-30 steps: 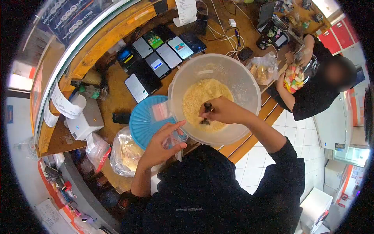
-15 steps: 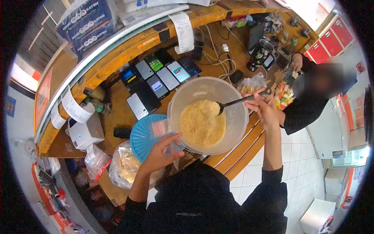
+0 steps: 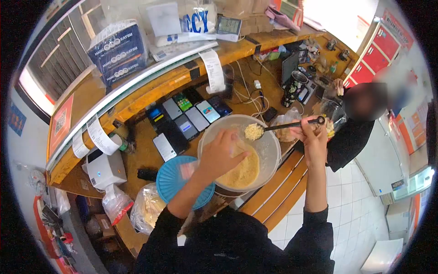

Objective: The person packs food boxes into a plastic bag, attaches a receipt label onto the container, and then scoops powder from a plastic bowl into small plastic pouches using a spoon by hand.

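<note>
My right hand (image 3: 312, 142) grips the dark handle of a long spoon (image 3: 287, 125). The spoon's bowl carries a heap of pale yellow crumbs (image 3: 254, 132) above the tub's far side. Below it stands a round translucent plastic tub (image 3: 272, 171), partly filled with loose yellow crumbs (image 3: 242, 176). My left hand (image 3: 221, 153) reaches over the tub, its fingers curved round a thin clear plastic bag (image 3: 238, 147), mostly hidden by the hand. Under my left forearm lies a ribbed blue lid (image 3: 171, 182) with a small clear packet (image 3: 187, 170) on it.
Several phones (image 3: 185, 128) lie behind the tub. A receipt printer (image 3: 106, 169) and a bag of pale food (image 3: 148, 208) are at left. A wooden bench (image 3: 278, 189) stands at front right. Another person (image 3: 351, 141) works at right beside a clear bag (image 3: 335, 114).
The spoon has come up out of the crumbs with a heaped load. My left hand has moved from the tub's near left rim to over its middle. The view has shifted upward.
</note>
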The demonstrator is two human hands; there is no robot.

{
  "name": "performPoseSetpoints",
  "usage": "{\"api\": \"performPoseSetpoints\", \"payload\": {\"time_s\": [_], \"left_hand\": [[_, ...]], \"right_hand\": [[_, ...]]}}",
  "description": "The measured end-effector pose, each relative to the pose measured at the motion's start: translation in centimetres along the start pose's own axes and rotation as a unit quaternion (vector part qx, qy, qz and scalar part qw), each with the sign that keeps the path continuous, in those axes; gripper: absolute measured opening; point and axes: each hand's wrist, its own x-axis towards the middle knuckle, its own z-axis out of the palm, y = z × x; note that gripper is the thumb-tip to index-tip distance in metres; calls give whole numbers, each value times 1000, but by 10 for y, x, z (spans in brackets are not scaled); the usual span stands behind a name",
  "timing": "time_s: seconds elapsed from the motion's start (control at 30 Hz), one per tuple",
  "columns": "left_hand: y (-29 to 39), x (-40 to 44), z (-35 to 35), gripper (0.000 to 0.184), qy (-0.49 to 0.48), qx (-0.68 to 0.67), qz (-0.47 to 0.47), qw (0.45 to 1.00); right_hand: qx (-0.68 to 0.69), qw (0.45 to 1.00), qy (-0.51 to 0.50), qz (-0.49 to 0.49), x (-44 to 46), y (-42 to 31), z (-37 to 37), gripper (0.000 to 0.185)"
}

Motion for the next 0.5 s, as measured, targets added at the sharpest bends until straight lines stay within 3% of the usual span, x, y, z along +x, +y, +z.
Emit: {"api": "performPoseSetpoints", "payload": {"time_s": [0.1,0.2,0.27,0.33,0.4,0.43,0.5], "left_hand": [[-4,8,22,54,47,-32,57,997],[-1,11,30,53,56,-58,45,996],[0,12,34,51,63,-53,47,996],[1,13,38,50,50,-82,14,995],[-1,13,43,50,35,-109,-18,993],[-5,14,47,49,73,-112,9,991],[-8,12,53,49,109,-115,32,987]], "right_hand": [[-39,999,-13,-34,-5,-8,12,14],[-60,995,-55,-51,-8,-8,18,13],[-122,981,-80,-124,-13,-7,27,13],[-178,976,-66,-111,-25,-20,40,13],[-447,825,-146,-312,-37,-31,49,15],[-380,862,-156,-296,-43,-22,51,19],[-396,852,-170,-297,-51,-20,53,21]]}}
